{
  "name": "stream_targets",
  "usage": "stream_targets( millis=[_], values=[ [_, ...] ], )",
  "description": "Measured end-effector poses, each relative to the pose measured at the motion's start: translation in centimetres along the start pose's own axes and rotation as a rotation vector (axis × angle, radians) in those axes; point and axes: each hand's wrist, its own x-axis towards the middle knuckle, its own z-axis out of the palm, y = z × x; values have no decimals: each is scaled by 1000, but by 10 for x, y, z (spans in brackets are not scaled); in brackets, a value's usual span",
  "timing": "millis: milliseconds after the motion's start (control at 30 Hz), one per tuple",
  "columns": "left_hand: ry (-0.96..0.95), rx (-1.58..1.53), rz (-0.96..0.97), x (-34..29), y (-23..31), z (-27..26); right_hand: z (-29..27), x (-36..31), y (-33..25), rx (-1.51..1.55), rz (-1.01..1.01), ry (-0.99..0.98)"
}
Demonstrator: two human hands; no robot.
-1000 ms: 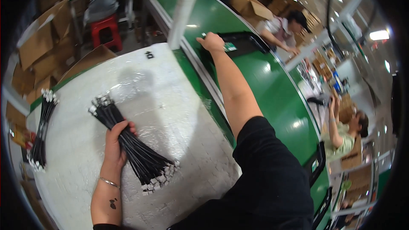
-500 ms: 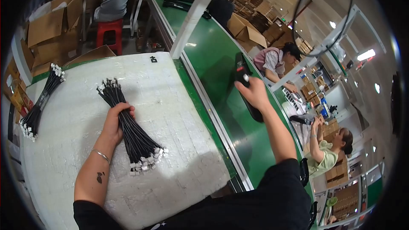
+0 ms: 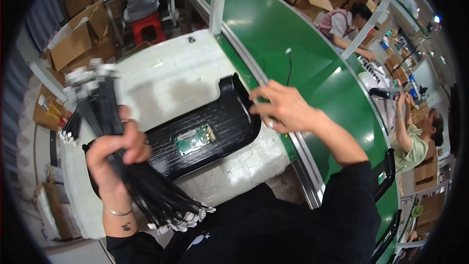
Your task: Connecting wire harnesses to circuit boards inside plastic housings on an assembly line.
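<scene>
My left hand [image 3: 115,151] is closed around a thick bundle of black cables [image 3: 156,186] with white connectors at both ends, lifted over the left part of the work surface. Below it, on the white padded table [image 3: 161,66], lies a long black plastic housing [image 3: 232,117] with a green circuit board [image 3: 195,140] in its middle. The bundle and my left hand hide part of the housing's left end. At the housing's right end hovers my right hand [image 3: 288,110], its fingers apart and nothing in them. Whether its fingertips touch the housing's edge, I cannot tell.
A green conveyor belt [image 3: 312,73] with a metal rail runs along the right, a single loose cable [image 3: 289,66] on it. Another cable bundle [image 3: 72,126] lies at the left. More black housings [image 3: 386,178] are on the belt. Two co-workers sit across it.
The black housing has come from the belt onto the white table, and my right hand has released it. My left hand has lifted the cable bundle. The view has shifted.
</scene>
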Motion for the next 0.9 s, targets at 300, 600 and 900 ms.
stream_targets(
  millis=[300, 600, 900],
  values=[
    [258, 105, -481, 31, -66, -3, 55, 82, -43, -117, 99, 349],
    [317, 374, -428, 30, -77, -13, 59, 65, -56, 77, 25, 275],
    [388, 201, -516, 37, -78, -35, 51, 46, -36, 490, 106, -40]
  ],
)
